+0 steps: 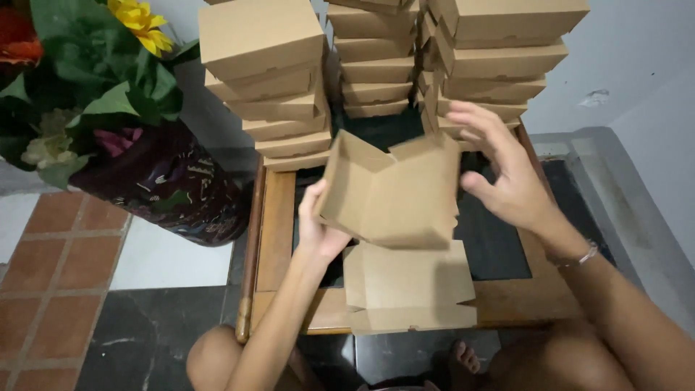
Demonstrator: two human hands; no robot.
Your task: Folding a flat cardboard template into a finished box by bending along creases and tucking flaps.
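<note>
My left hand grips the lower left corner of a half-folded brown cardboard box, held tilted above a small wooden table with a dark top. Some of the box's walls stand up and one flap hangs open. My right hand hovers at the box's right side with its fingers spread, holding nothing; a thin bracelet circles its wrist. Under the box, another flat unfolded cardboard blank lies at the table's front edge.
Three stacks of finished brown boxes stand at the back of the table: left stack, middle stack, right stack. A dark patterned vase with flowers stands on the tiled floor at the left. My knees and a foot show below.
</note>
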